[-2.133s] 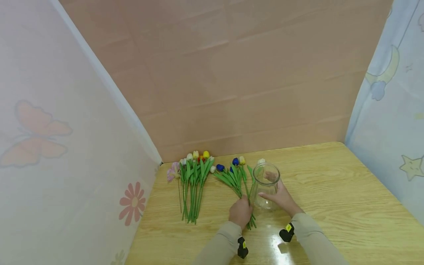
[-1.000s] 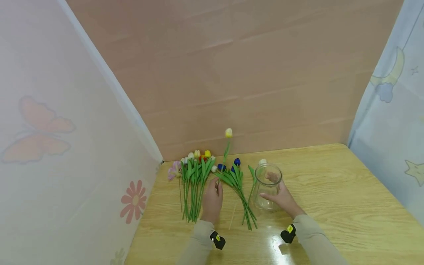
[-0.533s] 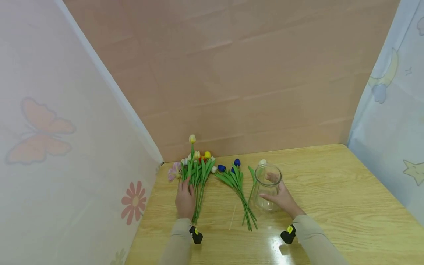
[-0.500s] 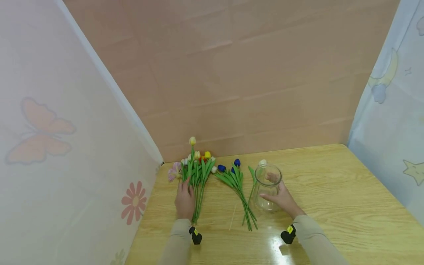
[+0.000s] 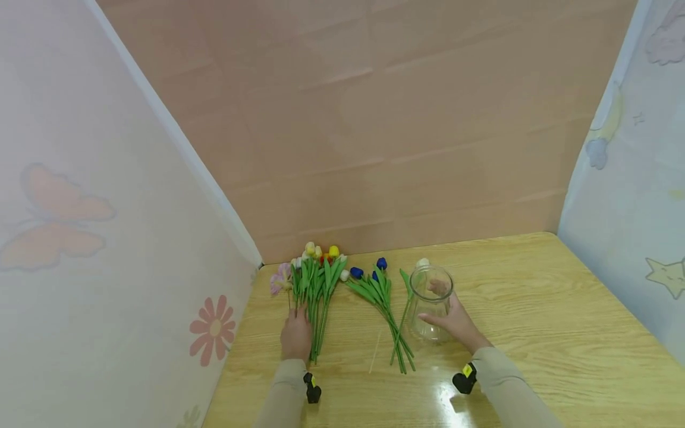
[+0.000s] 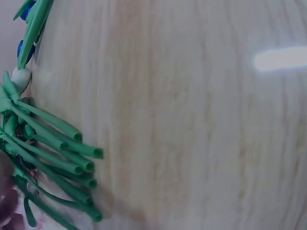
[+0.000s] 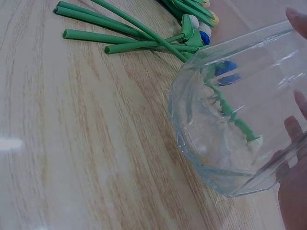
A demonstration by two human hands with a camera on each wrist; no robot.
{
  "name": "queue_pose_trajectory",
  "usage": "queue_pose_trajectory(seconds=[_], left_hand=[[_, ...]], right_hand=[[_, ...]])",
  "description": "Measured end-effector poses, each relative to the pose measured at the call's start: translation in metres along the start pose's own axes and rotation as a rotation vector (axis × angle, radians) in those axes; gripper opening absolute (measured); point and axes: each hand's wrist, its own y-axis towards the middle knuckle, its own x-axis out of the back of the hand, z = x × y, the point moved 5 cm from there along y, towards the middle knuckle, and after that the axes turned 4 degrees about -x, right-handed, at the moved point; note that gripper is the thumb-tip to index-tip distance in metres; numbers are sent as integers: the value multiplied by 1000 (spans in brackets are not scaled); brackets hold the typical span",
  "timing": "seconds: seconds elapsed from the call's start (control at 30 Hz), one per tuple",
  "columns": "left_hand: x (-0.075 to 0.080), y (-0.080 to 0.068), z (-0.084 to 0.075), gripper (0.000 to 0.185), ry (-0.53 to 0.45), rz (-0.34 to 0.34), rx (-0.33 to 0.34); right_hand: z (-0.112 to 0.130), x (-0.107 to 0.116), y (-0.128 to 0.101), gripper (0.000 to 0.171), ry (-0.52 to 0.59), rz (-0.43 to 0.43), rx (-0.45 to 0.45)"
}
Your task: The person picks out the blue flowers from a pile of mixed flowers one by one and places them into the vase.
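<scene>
On the left bunch of tulips [image 5: 316, 291], my left hand [image 5: 296, 336] touches the green stems. A pale yellow tulip [image 5: 310, 248] lies with this bunch, its stem running toward my hand; whether my fingers still pinch it is hidden. In the left wrist view the stem ends [image 6: 72, 167] spread out beside blurred fingertips [image 6: 6, 199]. My right hand [image 5: 455, 321] holds a clear glass vase [image 5: 428, 336] upright on the table, thumb and fingers round its side. Through the glass in the right wrist view, several fingers [image 7: 292, 129] show. No flowers stand in the vase.
Between my hands lies a smaller bunch with blue tulips [image 5: 356, 273], and a white tulip [image 5: 423, 262] lies partly behind the vase. A pink-purple flower [image 5: 279, 279] is at the far left. The wooden table [image 5: 535, 321] meets a brown backdrop [image 5: 417, 148].
My left hand took the pale yellow tulip out of the middle bunch, carried it left and lowered it onto the left bunch. My right hand has stayed on the vase.
</scene>
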Motion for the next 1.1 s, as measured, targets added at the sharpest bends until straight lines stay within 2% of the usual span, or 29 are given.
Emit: queue_pose_trajectory(seconds=[0.17, 0.3, 0.37, 0.5, 0.57, 0.73, 0.83, 0.97, 1.03, 1.1], left_hand=[[-4, 4, 6, 34, 44, 103, 51], [3, 12, -7, 30, 48, 73, 4], [9, 16, -23, 28, 48, 43, -45], [17, 22, -65, 24, -6, 6, -153], [17, 23, -86, 20, -55, 18, -207], [4, 17, -136, 13, -143, 136, -276], [-9, 6, -160, 9, -137, 211, -316], [-31, -12, -180, 5, -70, 291, -372], [-41, -20, -186, 3, -48, 341, -357], [-49, -26, -188, 9, -52, 391, -317]], right_hand=[[-1, -1, 1, 85, -7, 2, -5], [-2, 0, 1, 85, -4, 1, -6], [-1, 1, 1, 85, -2, -2, -5], [-1, 0, 0, 86, 7, 1, -5], [-1, -1, 0, 86, 11, 4, -6], [0, -1, 0, 85, 14, 9, -5], [-1, 0, 0, 84, 0, 4, -2], [-1, 1, 0, 85, -12, -14, -2], [0, 0, -1, 84, -11, -16, -6], [1, 0, -1, 84, -7, -18, -14]])
